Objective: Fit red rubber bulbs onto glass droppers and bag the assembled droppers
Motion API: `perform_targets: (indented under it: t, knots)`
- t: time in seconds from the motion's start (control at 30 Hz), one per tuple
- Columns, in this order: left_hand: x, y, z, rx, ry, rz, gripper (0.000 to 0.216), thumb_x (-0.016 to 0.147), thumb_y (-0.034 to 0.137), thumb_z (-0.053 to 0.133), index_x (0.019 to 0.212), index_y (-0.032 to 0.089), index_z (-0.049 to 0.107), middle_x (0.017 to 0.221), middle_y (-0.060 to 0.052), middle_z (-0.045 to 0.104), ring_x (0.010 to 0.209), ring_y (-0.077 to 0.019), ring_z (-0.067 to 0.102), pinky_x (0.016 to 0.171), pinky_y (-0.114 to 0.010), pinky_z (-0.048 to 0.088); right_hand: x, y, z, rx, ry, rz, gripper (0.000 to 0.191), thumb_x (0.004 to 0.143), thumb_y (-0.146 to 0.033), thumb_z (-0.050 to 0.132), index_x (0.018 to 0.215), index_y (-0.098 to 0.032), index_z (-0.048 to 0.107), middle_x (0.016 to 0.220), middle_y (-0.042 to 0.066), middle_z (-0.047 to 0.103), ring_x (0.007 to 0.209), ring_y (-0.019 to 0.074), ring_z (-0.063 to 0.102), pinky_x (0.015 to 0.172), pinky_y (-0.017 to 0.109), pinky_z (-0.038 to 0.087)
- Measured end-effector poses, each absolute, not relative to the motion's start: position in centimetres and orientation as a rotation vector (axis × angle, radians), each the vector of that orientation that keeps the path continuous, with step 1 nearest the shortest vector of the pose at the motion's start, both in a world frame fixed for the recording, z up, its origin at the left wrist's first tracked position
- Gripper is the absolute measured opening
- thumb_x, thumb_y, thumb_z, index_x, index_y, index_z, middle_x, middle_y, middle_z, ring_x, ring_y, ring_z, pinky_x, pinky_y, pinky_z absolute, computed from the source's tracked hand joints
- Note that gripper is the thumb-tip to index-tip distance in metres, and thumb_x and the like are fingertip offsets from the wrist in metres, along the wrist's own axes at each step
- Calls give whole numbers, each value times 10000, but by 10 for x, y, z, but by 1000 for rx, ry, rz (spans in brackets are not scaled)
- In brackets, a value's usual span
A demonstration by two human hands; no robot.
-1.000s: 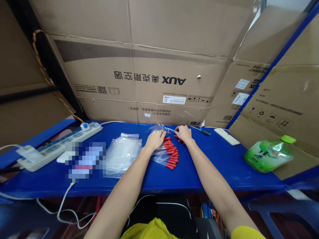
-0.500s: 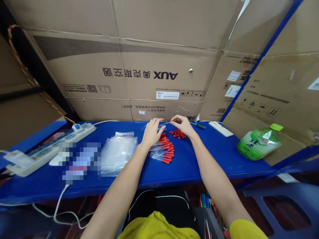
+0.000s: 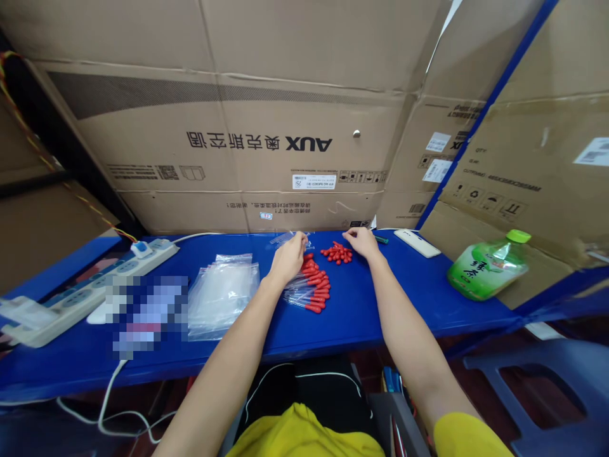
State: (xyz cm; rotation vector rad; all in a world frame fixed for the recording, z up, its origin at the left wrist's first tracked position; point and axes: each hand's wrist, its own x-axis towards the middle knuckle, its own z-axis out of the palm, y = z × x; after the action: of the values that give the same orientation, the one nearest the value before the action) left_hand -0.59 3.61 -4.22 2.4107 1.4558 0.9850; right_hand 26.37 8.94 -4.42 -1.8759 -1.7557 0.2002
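Note:
My left hand point(image 3: 288, 259) is closed in a pinch at the back of the table, beside several thin clear tubes point(image 3: 280, 239). What its fingertips hold is too small to make out. Below it lies a fanned row of droppers point(image 3: 316, 295) with clear stems and red rubber bulbs. A small pile of loose red bulbs point(image 3: 337, 252) sits between my hands. Just right of that pile is my right hand point(image 3: 364, 244), thumb and fingers pinched together; whatever is in them cannot be made out. Behind it the green handle of a screwdriver point(image 3: 381, 239) shows partly.
Clear zip bags point(image 3: 223, 298) are stacked left of my forearm. Further left are a phone point(image 3: 150, 314) on a cable and a white power strip point(image 3: 95, 289). A white flat object point(image 3: 417, 243) and a green drink bottle point(image 3: 490, 265) lie at right. Cardboard point(image 3: 257, 114) walls the back.
My hands have moved apart: the right shifted away from the left, and the clear thin piece between them no longer shows there. My left fingers have drawn together. The view has shifted slightly.

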Motion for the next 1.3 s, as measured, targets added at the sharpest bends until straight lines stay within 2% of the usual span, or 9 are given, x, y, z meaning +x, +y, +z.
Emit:
perform_targets:
  t: [0.13, 0.33, 0.47, 0.73, 1.0, 1.17, 1.3]
  knots:
    - [-1, 30, -38, 2343, 1587, 967, 276, 1099, 367, 292, 1100, 233, 534, 1028, -83, 735, 957, -244, 703, 769, -311, 446, 256, 91, -51, -2025, -1768, 297, 249, 885, -483, 700, 944, -281, 832, 1043, 63, 804, 1019, 240, 729, 840, 288, 505]
    - [-1, 28, -35, 2335, 1658, 905, 302, 1097, 418, 308, 1055, 246, 553, 981, -64, 743, 929, -242, 708, 739, -299, 432, 243, 95, -52, -2133, -1666, 288, 206, 820, -464, 763, 900, -287, 831, 1045, 79, 800, 987, 244, 740, 806, 297, 520]
    - [-1, 29, -37, 2346, 1660, 914, 320, 1100, 427, 302, 1048, 246, 562, 980, -62, 747, 929, -235, 710, 741, -294, 430, 241, 95, -53, -2105, -1679, 282, 175, 830, -414, 746, 902, -277, 826, 1015, 86, 800, 930, 232, 749, 786, 295, 521]
    - [-1, 29, -37, 2346, 1619, 982, 324, 1100, 432, 307, 1084, 265, 585, 985, -50, 749, 931, -229, 703, 729, -284, 414, 236, 93, -53, -2103, -1708, 272, 206, 842, -401, 730, 975, -279, 829, 1031, 94, 799, 972, 239, 745, 809, 290, 523]
    - [-3, 33, -41, 2303, 1634, 1002, 344, 1099, 452, 297, 1085, 278, 593, 851, -32, 728, 824, -240, 707, 664, -282, 366, 231, 87, -50, -2067, -1682, 263, 152, 804, -354, 760, 933, -282, 794, 1072, 68, 792, 1008, 246, 731, 803, 296, 515]
    - [-4, 36, -43, 2262, 1633, 1040, 320, 1099, 420, 310, 1052, 262, 584, 837, -34, 716, 822, -235, 705, 675, -281, 377, 225, 85, -43, -1776, -1676, 161, 249, 852, -245, 681, 1090, -243, 754, 1044, 45, 790, 979, 211, 713, 854, 289, 507]
    - [-4, 38, -45, 2237, 1558, 1126, 319, 1105, 385, 294, 1015, 240, 563, 822, -36, 697, 796, -211, 686, 711, -276, 407, 204, 76, -36, -1309, -1877, 96, 222, 906, -261, 638, 1080, -213, 767, 1039, 51, 778, 921, 191, 688, 873, 284, 508]
